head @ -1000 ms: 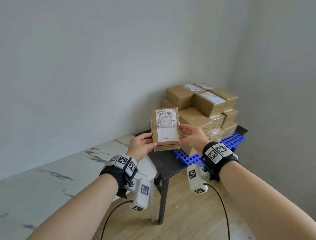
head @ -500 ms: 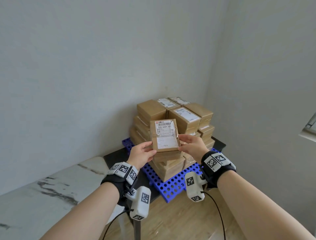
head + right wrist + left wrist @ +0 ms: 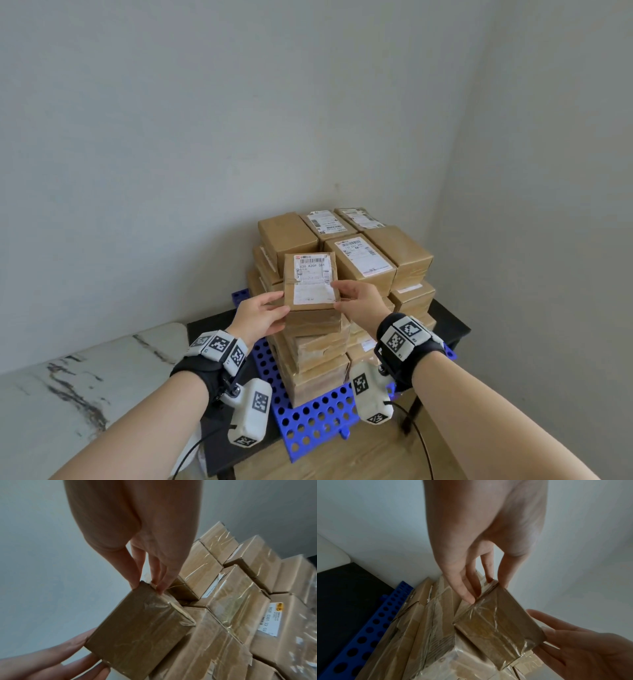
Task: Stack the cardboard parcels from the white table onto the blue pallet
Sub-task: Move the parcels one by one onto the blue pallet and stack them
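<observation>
the left hand (image 3: 262,313) and right hand (image 3: 359,301) grasp one cardboard parcel (image 3: 310,281) between them, thumbs on its top face and fingers along its two short sides. it is a small brown box wrapped in clear, wrinkled tape, with a white shipping label (image 3: 312,279) covering most of the top; the label bears a barcode and a line of large characters, the finer print too small to read. the parcel is held level just over the nearest column of stacked parcels (image 3: 317,356); whether its underside already touches the box below cannot be told, since the hands and the box itself hide that seam. in the left wrist view the parcel's taped end (image 3: 498,630) faces the camera, fingertips (image 3: 467,596) on its far edge. in the right wrist view only its plain underside (image 3: 137,628) shows.

the blue pallet (image 3: 318,418), a perforated plastic grid, lies on a dark low table (image 3: 452,329) and carries the stack; most of its surface is covered. farther back the taller rows of parcels (image 3: 359,253) reach the wall corner, some with labels up, some plain. the lower layers are largely hidden. the white table (image 3: 68,387), marbled with dark veins, is cut off at the left edge.
</observation>
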Demonstrator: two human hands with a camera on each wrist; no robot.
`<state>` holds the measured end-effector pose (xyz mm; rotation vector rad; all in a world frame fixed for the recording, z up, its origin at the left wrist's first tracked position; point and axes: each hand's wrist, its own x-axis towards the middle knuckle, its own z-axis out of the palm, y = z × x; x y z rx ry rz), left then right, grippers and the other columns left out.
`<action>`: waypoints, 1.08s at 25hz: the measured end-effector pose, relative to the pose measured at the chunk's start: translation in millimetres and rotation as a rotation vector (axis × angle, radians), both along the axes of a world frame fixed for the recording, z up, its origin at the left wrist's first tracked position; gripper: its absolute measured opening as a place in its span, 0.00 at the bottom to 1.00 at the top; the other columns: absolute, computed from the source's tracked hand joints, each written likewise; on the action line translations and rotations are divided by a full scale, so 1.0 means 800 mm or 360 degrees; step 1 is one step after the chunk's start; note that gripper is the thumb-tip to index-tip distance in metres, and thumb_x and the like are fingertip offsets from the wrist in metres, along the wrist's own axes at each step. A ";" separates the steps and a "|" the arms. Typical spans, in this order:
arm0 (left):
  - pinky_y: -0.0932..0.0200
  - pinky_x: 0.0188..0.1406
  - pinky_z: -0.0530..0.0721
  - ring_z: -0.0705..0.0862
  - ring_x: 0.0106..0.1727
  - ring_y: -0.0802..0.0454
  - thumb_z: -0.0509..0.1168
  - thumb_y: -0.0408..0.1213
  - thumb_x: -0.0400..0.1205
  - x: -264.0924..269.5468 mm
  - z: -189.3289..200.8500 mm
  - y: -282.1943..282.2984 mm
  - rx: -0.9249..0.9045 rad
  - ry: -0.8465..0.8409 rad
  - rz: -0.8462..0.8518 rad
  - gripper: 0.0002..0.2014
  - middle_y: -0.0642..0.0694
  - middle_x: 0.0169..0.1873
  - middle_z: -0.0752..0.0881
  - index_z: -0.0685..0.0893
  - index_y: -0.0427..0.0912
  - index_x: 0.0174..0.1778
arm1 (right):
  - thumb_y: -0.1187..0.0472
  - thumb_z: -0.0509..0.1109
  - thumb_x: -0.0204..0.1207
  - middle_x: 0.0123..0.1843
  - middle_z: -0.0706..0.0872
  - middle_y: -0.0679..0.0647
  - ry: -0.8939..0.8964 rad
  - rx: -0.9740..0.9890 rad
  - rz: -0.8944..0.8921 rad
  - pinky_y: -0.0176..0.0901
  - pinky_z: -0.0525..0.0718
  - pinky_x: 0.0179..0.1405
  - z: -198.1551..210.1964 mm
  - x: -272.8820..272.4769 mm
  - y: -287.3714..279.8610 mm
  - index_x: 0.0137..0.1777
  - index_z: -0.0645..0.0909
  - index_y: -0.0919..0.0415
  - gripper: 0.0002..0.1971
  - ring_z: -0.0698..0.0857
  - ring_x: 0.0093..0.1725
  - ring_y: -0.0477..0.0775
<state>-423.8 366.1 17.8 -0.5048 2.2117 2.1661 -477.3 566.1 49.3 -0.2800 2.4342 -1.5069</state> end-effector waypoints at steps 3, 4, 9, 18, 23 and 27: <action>0.53 0.55 0.86 0.84 0.60 0.46 0.68 0.29 0.79 -0.003 -0.001 0.024 -0.0042 -0.0005 0.0176 0.23 0.39 0.59 0.84 0.77 0.43 0.71 | 0.72 0.67 0.77 0.71 0.80 0.57 0.0063 0.0095 0.0194 0.37 0.80 0.61 -0.004 -0.026 0.014 0.74 0.74 0.57 0.26 0.81 0.63 0.50; 0.53 0.56 0.85 0.84 0.61 0.46 0.68 0.29 0.79 -0.004 0.000 0.033 -0.0057 -0.0006 0.0236 0.23 0.39 0.60 0.84 0.77 0.43 0.71 | 0.72 0.66 0.77 0.70 0.80 0.57 0.0089 0.0128 0.0268 0.33 0.79 0.56 -0.005 -0.034 0.018 0.74 0.74 0.57 0.25 0.81 0.60 0.49; 0.53 0.57 0.85 0.83 0.59 0.48 0.66 0.32 0.81 0.001 0.006 0.072 -0.0175 -0.0033 0.0468 0.22 0.39 0.62 0.82 0.76 0.45 0.72 | 0.70 0.62 0.81 0.62 0.81 0.55 0.0141 0.0194 0.0486 0.26 0.80 0.41 -0.010 -0.053 0.027 0.72 0.76 0.56 0.21 0.80 0.48 0.43; 0.48 0.63 0.82 0.79 0.65 0.46 0.62 0.37 0.84 0.011 0.007 0.109 -0.0151 0.0004 0.0593 0.25 0.46 0.62 0.79 0.68 0.49 0.78 | 0.48 0.66 0.79 0.82 0.61 0.52 0.0938 0.0877 0.0668 0.57 0.50 0.82 -0.010 -0.068 0.055 0.75 0.70 0.45 0.24 0.59 0.82 0.55; 0.43 0.68 0.78 0.71 0.76 0.42 0.60 0.37 0.85 -0.009 0.006 0.106 -0.0065 0.0026 0.0559 0.26 0.45 0.77 0.69 0.64 0.54 0.80 | 0.43 0.58 0.81 0.82 0.60 0.56 0.0818 0.0966 0.0613 0.68 0.42 0.81 -0.024 -0.085 0.048 0.76 0.67 0.41 0.23 0.53 0.84 0.59; 0.44 0.67 0.79 0.73 0.74 0.44 0.61 0.38 0.85 -0.027 0.005 0.106 -0.0087 0.0022 0.0571 0.26 0.44 0.76 0.72 0.64 0.49 0.79 | 0.40 0.53 0.82 0.82 0.62 0.54 0.0790 0.1017 0.0542 0.72 0.43 0.79 -0.023 -0.095 0.047 0.76 0.66 0.40 0.23 0.57 0.83 0.58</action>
